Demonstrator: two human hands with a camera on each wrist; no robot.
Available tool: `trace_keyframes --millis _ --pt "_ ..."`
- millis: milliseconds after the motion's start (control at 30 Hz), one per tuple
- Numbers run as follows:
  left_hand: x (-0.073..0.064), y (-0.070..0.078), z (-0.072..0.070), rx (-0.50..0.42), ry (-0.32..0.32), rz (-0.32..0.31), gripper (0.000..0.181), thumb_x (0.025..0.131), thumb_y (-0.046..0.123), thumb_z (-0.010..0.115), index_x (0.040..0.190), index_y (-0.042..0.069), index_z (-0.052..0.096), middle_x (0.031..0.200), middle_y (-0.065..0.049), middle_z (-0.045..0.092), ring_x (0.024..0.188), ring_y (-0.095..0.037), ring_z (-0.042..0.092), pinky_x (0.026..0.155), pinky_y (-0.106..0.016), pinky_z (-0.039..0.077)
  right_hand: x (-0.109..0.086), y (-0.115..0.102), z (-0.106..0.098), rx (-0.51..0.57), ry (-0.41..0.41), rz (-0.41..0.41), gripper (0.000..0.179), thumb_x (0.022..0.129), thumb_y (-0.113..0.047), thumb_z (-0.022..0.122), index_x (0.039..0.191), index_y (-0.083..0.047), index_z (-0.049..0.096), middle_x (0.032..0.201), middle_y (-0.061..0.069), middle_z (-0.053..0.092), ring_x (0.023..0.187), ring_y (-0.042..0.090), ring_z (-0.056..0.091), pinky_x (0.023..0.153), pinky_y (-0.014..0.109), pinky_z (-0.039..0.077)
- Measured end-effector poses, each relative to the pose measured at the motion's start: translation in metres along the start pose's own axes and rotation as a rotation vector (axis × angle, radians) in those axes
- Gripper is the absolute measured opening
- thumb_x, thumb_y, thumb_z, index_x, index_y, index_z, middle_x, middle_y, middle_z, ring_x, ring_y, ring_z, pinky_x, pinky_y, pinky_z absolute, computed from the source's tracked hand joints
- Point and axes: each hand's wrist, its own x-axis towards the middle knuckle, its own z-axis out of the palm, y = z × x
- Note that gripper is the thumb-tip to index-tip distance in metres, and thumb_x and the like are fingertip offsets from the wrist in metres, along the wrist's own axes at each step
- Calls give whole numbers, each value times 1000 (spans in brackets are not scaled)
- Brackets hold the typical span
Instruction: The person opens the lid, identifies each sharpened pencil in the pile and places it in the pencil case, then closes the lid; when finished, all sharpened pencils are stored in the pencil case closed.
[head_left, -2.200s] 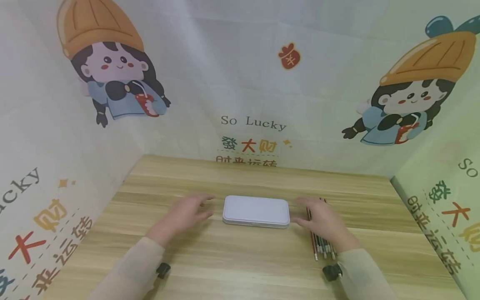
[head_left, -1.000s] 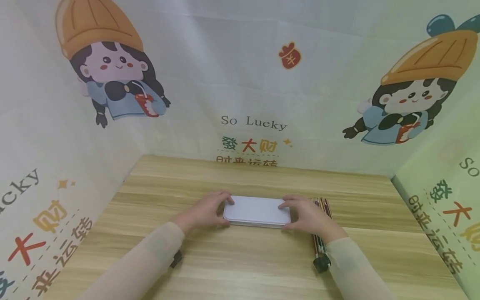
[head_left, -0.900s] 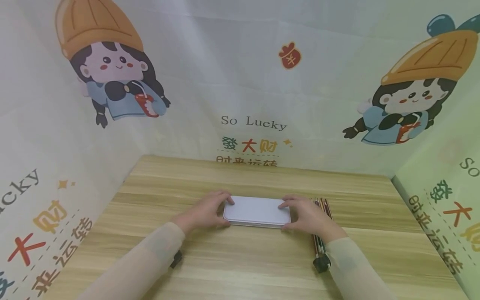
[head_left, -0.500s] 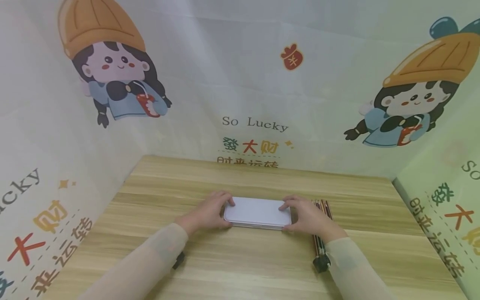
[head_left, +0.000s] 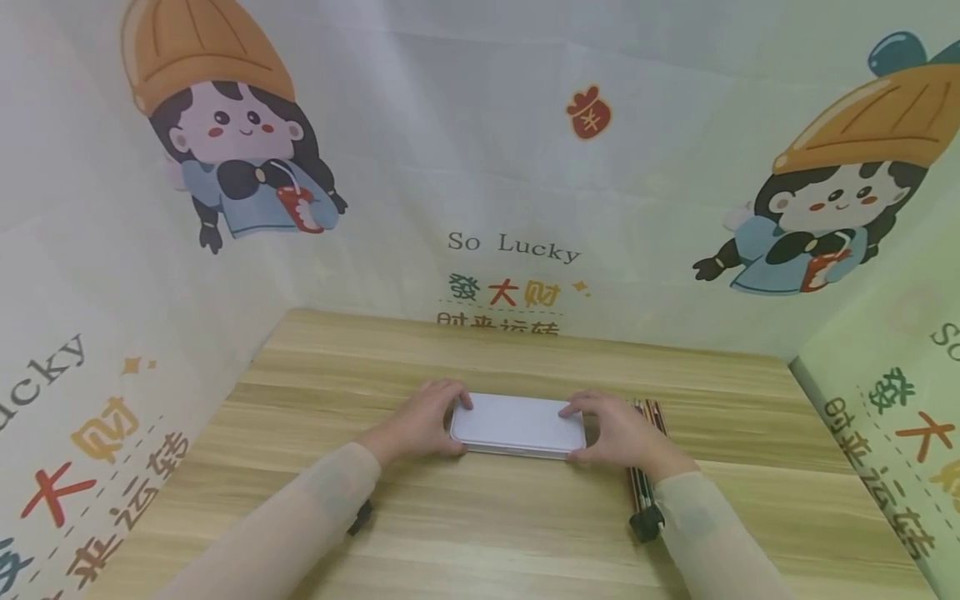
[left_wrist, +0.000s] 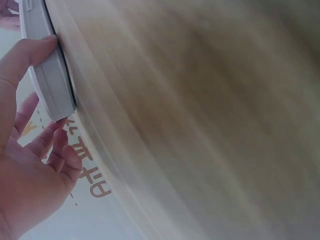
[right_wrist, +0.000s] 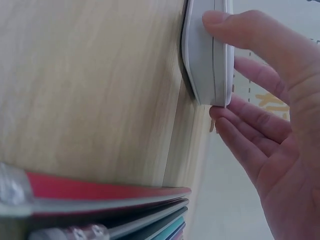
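A flat white pencil case [head_left: 517, 423] with rounded corners lies lid-down-level on the wooden table, its lid closed. My left hand [head_left: 416, 425] grips its left end, thumb at the near side and fingers at the far side and top edge. At the right end my right hand [head_left: 618, 433] holds it the same way. The left wrist view shows the thumb pressed on the side of the case [left_wrist: 50, 75], below its seam. In the right wrist view the other thumb lies along the side wall of the case [right_wrist: 202, 55], with fingertips around its corner.
Several pencils [head_left: 643, 492] lie in a bundle right of the case, partly hidden under my right hand and wrist. A red pencil [right_wrist: 100, 191] is nearest in the right wrist view. Printed cloth [head_left: 390, 167] surrounds the table [head_left: 480, 525] at the back and sides.
Both hands moved inward from beside the pencil case and took hold of its ends. Over the last second the grip stays the same; the head view has shifted slightly.
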Motion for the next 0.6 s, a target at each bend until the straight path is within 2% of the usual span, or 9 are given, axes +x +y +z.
trace_keyframes --millis 200,433,600 --pt "1 -2 1 66 9 20 59 66 28 94 115 21 61 138 -2 64 111 -22 50 96 -37 48 1 3 -1 3 4 -36 58 69 -32 94 121 -13 74 133 13 70 127 37 63 110 55 50" --pt "-3 -4 3 61 7 6 71 67 29 93 131 23 62 147 -2 59 121 -24 50 106 -43 46 4 7 0 25 -1 -48 56 68 -32 94 118 -14 76 129 11 72 124 36 65 108 55 51" --pt "-4 -5 1 74 -3 1 74 69 31 92 135 25 62 149 -1 57 123 -23 49 108 -45 45 7 7 -2 41 -15 -37 55 68 -31 95 117 -14 77 130 13 72 125 37 65 109 55 51"
